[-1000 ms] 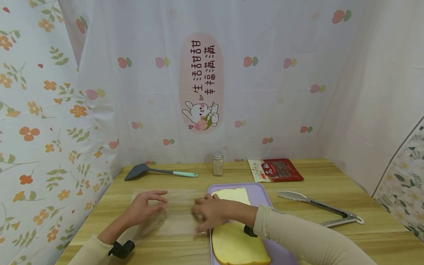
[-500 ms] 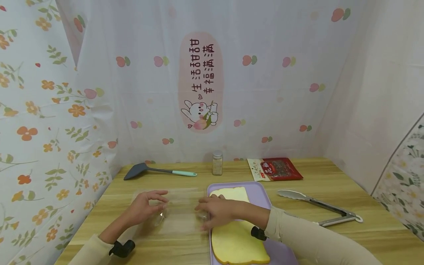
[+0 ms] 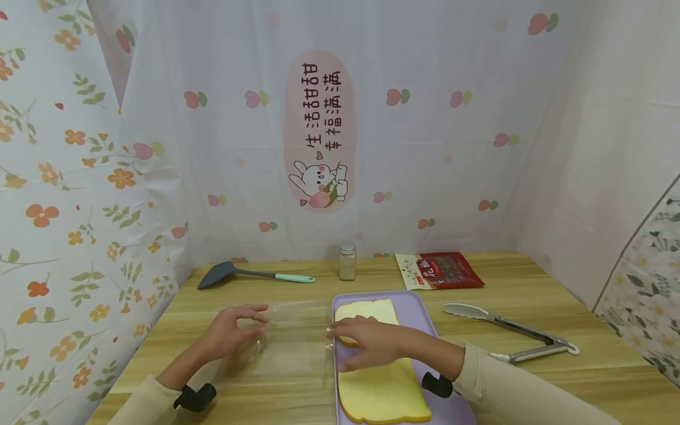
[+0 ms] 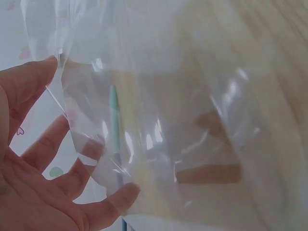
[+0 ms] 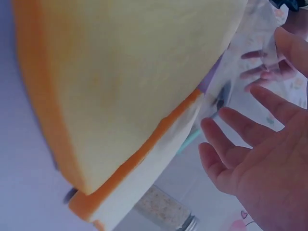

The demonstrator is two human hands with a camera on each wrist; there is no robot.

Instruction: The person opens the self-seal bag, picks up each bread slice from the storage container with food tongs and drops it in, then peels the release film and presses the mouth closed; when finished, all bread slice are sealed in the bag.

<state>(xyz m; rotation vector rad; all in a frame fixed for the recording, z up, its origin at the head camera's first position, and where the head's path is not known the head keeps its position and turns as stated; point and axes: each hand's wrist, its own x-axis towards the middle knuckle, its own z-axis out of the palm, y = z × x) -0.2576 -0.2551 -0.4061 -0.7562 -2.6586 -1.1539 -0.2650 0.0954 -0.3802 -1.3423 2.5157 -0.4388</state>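
Note:
A sheet of clear plastic film, perhaps a bag, spans the space between the hands. The left hand touches its left side; in the left wrist view the thumb and fingers stand apart, some fingertips visible through the film. At the film's right edge is the right hand, its fingers spread in the right wrist view; contact with the film is unclear. Beneath this hand, a purple tray carries a near bread slice and a far bread slice, the latter partly hidden by the hand.
Metal tongs lie spread to the right of the tray. At the back are a spatula with a mint handle, a small jar and a red spice packet. Patterned curtains enclose the wooden table.
The right hand has moved rightward over the tray, its fingers spreading further from the left hand. The left hand has stayed nearly still, and the film's right edge shows more clearly.

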